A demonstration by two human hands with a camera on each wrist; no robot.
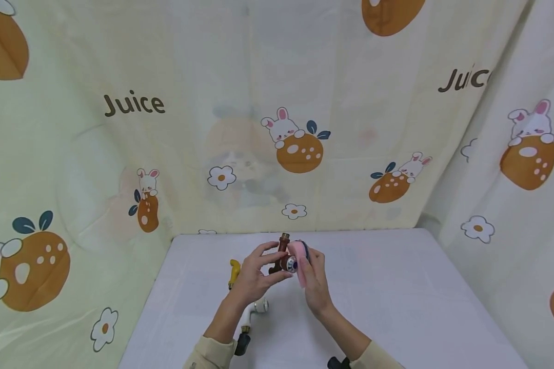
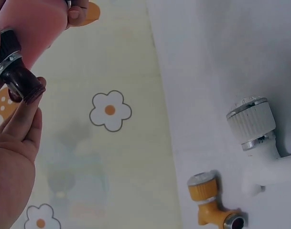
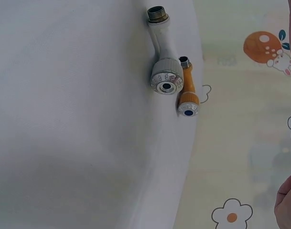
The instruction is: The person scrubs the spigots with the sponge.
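My left hand [image 1: 255, 277] grips a brown angle valve [image 1: 282, 259] by its body, raised over the table. The valve has a ribbed round knob with a silver, dark-centred end facing right and a brass threaded end pointing up. In my right hand [image 1: 317, 287] is a folded pink cloth [image 1: 297, 251] with a dark blue edge, held right at the knob end. The left wrist view shows the valve's dark outlet [image 2: 23, 83] by the left fingertips, with the pink cloth [image 2: 37, 24] behind it.
A yellow angle valve [image 1: 234, 271] lies on the white table [image 1: 378, 287], left of my left hand. Nearer me lies a white one [image 1: 258, 306], beside a black piece [image 1: 242, 344]. Another black piece [image 1: 337, 363] sits beside my right sleeve. A printed curtain [image 1: 189, 138] hangs behind.
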